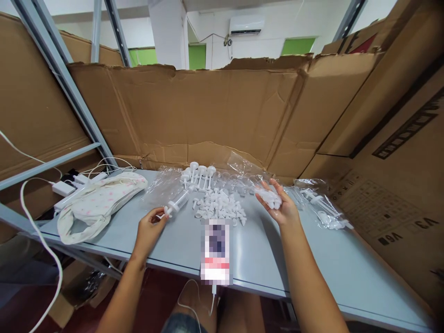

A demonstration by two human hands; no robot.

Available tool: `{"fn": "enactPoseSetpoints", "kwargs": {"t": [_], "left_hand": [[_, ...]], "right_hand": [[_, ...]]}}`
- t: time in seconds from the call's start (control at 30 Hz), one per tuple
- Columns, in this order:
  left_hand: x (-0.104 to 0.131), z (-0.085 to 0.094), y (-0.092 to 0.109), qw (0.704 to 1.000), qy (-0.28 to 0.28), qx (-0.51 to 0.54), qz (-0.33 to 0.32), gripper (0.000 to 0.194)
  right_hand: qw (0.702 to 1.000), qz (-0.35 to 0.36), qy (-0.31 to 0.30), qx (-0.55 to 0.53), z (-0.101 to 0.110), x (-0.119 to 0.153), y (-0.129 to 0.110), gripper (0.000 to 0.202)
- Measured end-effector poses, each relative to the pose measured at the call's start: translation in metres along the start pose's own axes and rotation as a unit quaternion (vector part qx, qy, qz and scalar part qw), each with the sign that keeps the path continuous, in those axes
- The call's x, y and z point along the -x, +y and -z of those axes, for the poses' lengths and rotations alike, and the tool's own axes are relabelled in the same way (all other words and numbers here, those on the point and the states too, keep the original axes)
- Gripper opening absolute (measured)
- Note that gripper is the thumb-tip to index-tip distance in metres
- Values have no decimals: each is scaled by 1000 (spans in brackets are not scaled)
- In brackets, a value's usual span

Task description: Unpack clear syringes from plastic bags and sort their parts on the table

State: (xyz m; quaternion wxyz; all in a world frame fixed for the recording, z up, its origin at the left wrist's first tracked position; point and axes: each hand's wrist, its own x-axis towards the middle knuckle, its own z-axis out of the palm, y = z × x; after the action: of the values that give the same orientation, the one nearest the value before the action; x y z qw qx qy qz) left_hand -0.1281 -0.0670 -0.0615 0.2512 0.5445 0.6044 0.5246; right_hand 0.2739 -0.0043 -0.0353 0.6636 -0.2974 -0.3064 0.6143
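A smooth grey tabletop (256, 263) holds a white, pink-patterned cloth bag (104, 203) at left; a heap of small white plastic pieces (222, 206) mid-table, with white disc-topped plastic rods (201, 173) beyond; a blurred rectangular device (215, 252) near; and a clear bag of white plastic parts (321, 208) right.

hands (149, 230) 2 | phone (215, 252) 1 | cloth bag (99, 201) 1 | air conditioner (246, 25) 1 | small white parts (221, 205) uncountable

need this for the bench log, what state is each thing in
left hand, gripping the tube
tube, held by one end
right hand, open, white pieces in palm
small parts, heaped loose
plungers, bunched together
phone, plugged in
cloth bag, lying rumpled
right plastic bag, not empty
air conditioner, on/off unclear
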Motion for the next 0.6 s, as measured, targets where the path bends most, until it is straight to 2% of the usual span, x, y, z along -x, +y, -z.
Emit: {"fn": "enactPoseSetpoints", "kwargs": {"t": [0.1,0.43,0.5,0.6], "left_hand": [[5,-5,-2,998,-13,-64,-19,35],[6,-19,4,975,-131,-169,-62,28],[4,-20,5,969,-131,-191,-84,31],[1,-22,13,957,-91,-233,-148,32]], "right_hand": [[1000,1,6,-10,-1,1,0,17],[999,18,31,-34,-1,-1,2,20],[999,15,31,-35,-1,-2,2,20],[999,14,27,-26,0,-3,3,19]]}}
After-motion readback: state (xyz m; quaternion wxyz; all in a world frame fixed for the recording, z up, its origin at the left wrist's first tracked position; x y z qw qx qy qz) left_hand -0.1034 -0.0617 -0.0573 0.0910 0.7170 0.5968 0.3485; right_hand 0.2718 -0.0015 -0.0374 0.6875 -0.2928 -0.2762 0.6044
